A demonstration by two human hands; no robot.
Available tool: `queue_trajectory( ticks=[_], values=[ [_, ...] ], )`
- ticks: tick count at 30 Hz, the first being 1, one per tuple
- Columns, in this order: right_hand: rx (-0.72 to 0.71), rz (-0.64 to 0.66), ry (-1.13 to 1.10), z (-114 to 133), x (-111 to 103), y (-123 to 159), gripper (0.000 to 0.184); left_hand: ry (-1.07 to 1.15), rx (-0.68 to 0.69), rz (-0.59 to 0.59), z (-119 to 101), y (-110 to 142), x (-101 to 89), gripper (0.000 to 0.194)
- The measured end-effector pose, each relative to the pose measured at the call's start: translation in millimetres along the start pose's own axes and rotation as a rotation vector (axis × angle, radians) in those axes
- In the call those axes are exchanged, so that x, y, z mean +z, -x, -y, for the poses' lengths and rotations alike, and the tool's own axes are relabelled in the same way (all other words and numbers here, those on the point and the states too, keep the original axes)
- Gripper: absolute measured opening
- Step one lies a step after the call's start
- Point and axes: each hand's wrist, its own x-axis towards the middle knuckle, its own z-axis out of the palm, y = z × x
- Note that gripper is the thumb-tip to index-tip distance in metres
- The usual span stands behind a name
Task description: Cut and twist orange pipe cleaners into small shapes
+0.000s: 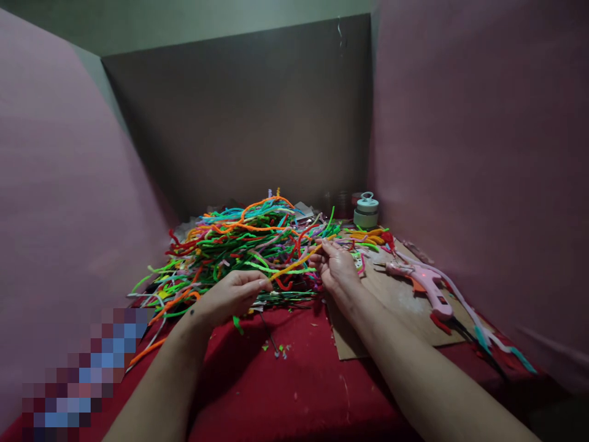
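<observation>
A yellow-orange pipe cleaner (294, 264) is stretched between my two hands, slanting up to the right. My left hand (242, 288) pinches its lower end between thumb and fingers. Near its upper end, my right hand (338, 264) grips it with thumb and fingertips. Behind and beneath them lies a large heap of pipe cleaners (221, 245) in green, orange, red, blue, white and pink. The heap's right part is partly hidden by my right hand.
On the right, a pink glue gun (426, 282) with a lit red light rests on a cardboard sheet (381, 313). A lidded jar (366, 212) stands behind. Small scraps (278, 351) dot the red cloth (276, 399). Pink panels (478, 153) and a dark board (248, 129) enclose the table.
</observation>
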Motion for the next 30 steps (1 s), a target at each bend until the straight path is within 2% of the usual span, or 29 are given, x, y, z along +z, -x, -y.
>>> queue_trajectory(
  ticks=[5,10,14,16,19,20,22,24,27,30],
  values=[
    [0.009,-0.026,-0.027,3,-3,-4,0.008,0.008,-0.001,-0.058,5,-2,-6.4,0.035],
    [0.009,0.016,-0.047,1,-5,-5,0.005,-0.017,-0.004,-0.082,2,-1,-3.7,0.032],
    [0.046,0.07,-0.071,2,-4,-3,0.012,-0.076,0.05,-0.113,0,0,-4.2,0.032],
    [0.108,0.083,-0.088,3,-3,0,0.013,-0.139,0.117,-0.207,-2,6,-9.4,0.034],
    [0.235,0.12,-0.132,3,-2,7,0.015,-0.272,0.166,-0.419,-2,26,-22.7,0.036],
    [0.282,0.133,-0.151,2,-1,9,0.015,-0.342,0.15,-0.477,-1,35,-27.5,0.036],
    [0.373,0.155,-0.185,1,-1,13,0.015,-0.545,0.073,-0.516,5,53,-35.6,0.034],
    [0.459,0.183,-0.204,1,0,16,0.014,-0.766,-0.081,-0.503,16,70,-39.4,0.029],
    [0.566,0.251,-0.195,0,-1,17,0.012,-1.037,-0.374,-0.449,37,84,-35.6,0.022],
    [0.629,0.333,-0.122,-4,-2,19,0.013,-1.125,-0.453,-0.409,55,86,-26.2,0.018]
  ],
)
